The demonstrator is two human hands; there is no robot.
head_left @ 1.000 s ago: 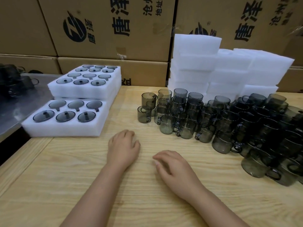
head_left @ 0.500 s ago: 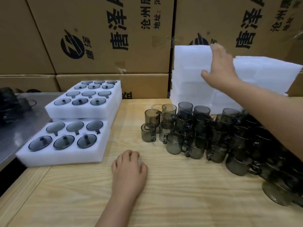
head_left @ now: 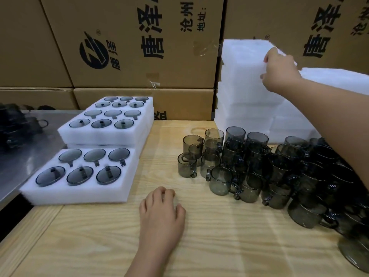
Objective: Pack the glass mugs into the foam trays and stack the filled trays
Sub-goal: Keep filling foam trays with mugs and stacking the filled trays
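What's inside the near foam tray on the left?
Six dark glass mugs fill the near foam tray, one per round pocket, in two rows of three. The foam covers their sides, so only the upper faces show.

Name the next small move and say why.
Probably lift the top white foam tray down onto the wooden table: the right hand grips its edge, and the smoky glass mugs stand loose, unpacked.
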